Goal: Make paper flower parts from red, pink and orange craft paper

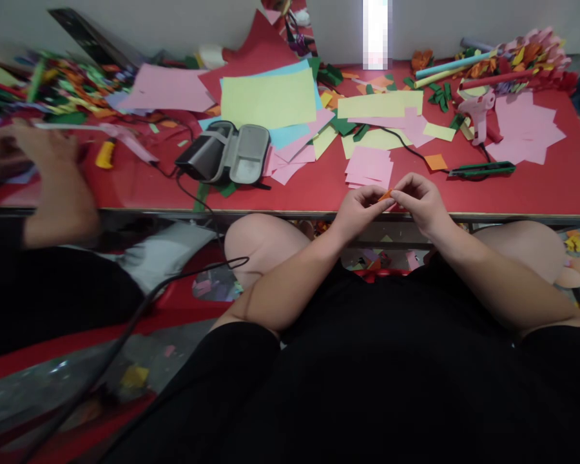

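Note:
My left hand (pixel 360 209) and my right hand (pixel 421 203) meet at the front edge of the red table. Between their thumbs and fingertips is a small piece of orange paper (pixel 385 195), pinched from both sides and mostly covered by the fingers. Just beyond my left hand lies a stack of pink paper squares (pixel 368 167). An orange paper square (pixel 435 162) rests past my right hand. To its right is a green utility knife (pixel 482 169) beside a cable.
A pink glue gun (pixel 478 115) stands at the right, near pink sheets (pixel 526 129). An open grey case (pixel 249 154) sits left of centre. Yellow sheets (pixel 268 96) and green scraps lie behind. At far left a co-worker's hands (pixel 43 145) are blurred near another glue gun (pixel 125 138).

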`<action>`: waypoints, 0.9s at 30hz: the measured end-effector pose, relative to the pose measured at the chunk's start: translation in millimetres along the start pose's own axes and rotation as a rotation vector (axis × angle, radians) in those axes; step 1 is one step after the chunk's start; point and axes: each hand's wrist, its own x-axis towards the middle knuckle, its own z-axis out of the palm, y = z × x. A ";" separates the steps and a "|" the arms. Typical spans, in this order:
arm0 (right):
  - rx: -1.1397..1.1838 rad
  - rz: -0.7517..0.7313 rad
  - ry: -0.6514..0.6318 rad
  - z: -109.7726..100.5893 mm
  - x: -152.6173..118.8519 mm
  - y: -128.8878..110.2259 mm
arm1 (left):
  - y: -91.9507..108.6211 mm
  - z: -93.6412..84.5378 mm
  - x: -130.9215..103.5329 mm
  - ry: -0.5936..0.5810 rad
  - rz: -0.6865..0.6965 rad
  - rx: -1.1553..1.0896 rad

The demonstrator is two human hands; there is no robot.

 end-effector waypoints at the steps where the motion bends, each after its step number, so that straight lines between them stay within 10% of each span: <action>1: 0.008 0.003 0.000 0.1 -0.2 0.1 | -0.5 0.0 -0.1 0.009 0.004 0.001; 27: 0.078 0.071 0.023 0.1 0.3 -0.5 | -2.7 1.1 -0.4 0.081 0.021 0.015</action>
